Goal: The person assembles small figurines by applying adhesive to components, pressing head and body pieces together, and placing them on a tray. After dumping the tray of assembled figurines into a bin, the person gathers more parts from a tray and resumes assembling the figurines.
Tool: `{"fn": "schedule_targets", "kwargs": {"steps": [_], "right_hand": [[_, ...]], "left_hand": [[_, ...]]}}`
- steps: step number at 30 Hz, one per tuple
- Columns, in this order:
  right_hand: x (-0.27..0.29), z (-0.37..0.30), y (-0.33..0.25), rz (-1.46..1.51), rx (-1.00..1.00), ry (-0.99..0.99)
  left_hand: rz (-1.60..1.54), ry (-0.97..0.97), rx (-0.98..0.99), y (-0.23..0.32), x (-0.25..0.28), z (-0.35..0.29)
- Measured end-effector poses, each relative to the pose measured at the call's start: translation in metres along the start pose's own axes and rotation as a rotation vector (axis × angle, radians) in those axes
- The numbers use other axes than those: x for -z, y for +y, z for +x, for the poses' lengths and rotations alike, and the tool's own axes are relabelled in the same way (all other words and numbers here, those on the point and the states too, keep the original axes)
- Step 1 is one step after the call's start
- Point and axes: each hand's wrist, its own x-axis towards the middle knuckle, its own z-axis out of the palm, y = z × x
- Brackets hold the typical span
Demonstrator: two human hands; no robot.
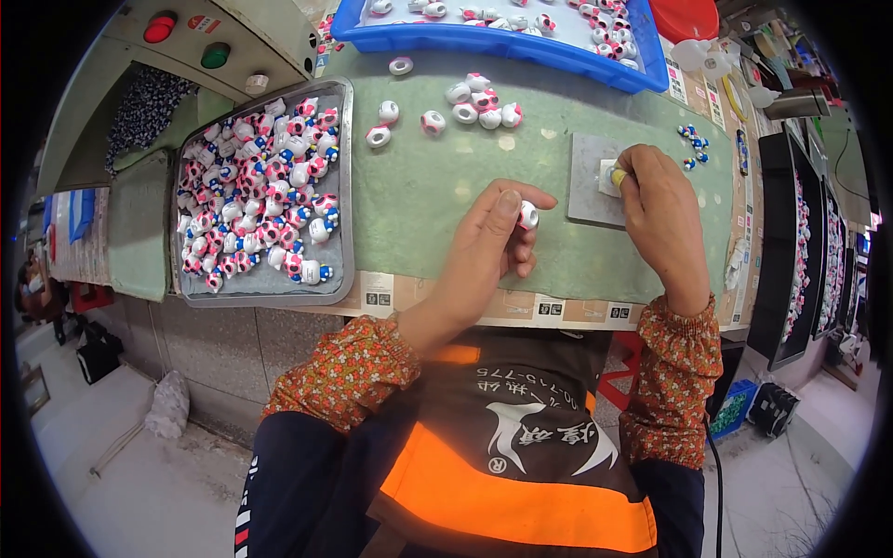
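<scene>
Near the table's front edge, my left hand (479,242) is closed round a white figurine head (528,216), a small hollow piece with a dark opening and some pink. To its right, my right hand (659,209) reaches over a square grey plate (586,195) with a small white pad (605,177) on it. The thumb and fingers pinch together above the pad. A bit of yellow and blue shows at the fingertips, too small to make out. Several tiny blue figurine bodies (694,147) lie beyond the right hand. Loose white and pink heads (479,102) lie farther back.
A metal tray (347,195) heaped with joined figurines stands at the left. At the back, a blue tray (502,41) holds more heads. A machine box with red and green buttons (216,56) rises at the far left. Racks with figurines (786,251) stand at the right.
</scene>
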Motion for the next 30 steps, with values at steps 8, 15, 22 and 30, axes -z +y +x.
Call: {"fn": "schedule_targets", "kwargs": {"steps": [8,15,22,30], "right_hand": [[0.0,-0.004,0.004,0.048,-0.018,0.022],[-0.003,-0.025,-0.032,0.678,-0.249,0.058],[-0.024,-0.046,-0.07,0.989,-0.208,0.038],[-0.033,-0.058,-0.081,0.926,-0.257,-0.004]], "left_hand": [[0.006,0.059,-0.031,-0.01,-0.001,0.001],[-0.041,0.049,-0.095,-0.014,-0.001,0.0],[0.1,0.122,-0.218,-0.02,-0.009,-0.004],[0.298,0.187,-0.382,-0.028,-0.012,-0.009]]}}
